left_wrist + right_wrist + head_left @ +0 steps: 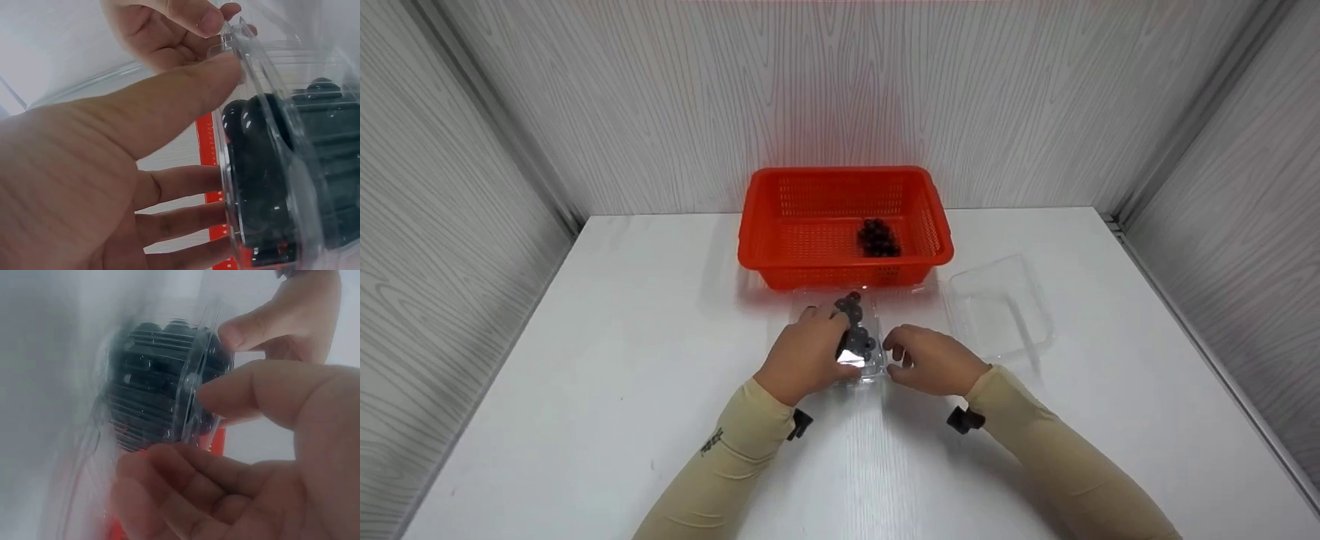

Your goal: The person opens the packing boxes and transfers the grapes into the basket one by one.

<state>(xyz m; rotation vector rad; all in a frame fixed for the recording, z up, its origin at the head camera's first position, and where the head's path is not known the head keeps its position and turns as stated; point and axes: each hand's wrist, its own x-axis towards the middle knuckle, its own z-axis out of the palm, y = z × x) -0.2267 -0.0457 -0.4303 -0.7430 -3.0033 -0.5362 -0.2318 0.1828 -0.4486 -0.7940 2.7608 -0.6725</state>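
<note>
A clear plastic clamshell box (873, 363) holding dark grapes (855, 311) stands in front of the red basket. My left hand (802, 356) grips it from the left, thumb on the near side and fingers toward the far side. In the left wrist view, the thumb (185, 104) lies along the box's rim. At the right edge is my right hand (934, 360), its fingers bent. In the right wrist view, its thumb (230, 394) touches the rim (190, 382) and the other fingers (163, 489) curl beneath the corner.
Behind the box stands a red plastic basket (802, 264) against the back wall, with a bunch of dark grapes (877, 238) inside. An open clear plastic container (997, 322) lies on the white table (607, 390) to the right. Side walls flank the table.
</note>
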